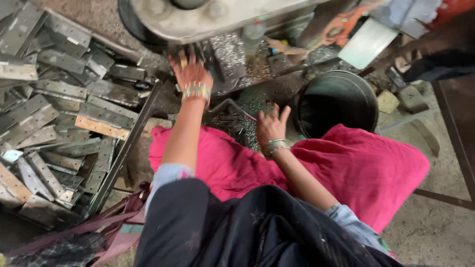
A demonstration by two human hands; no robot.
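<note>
Colours here: the metal hinge plates piled at the left are dull grey steel, one with a rusty orange-tan edge. The cloth over the lap is hot pink-magenta. Dark navy top with faint pale star-like specks, light blue cuffs. Round bucket upper right is black-green. Bangles on the left wrist are gold with coloured bits.

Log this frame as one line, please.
left hand: reaching to machine base, holding nothing visible | right hand: open above metal shavings | hinge pile left | dark bucket right
</note>
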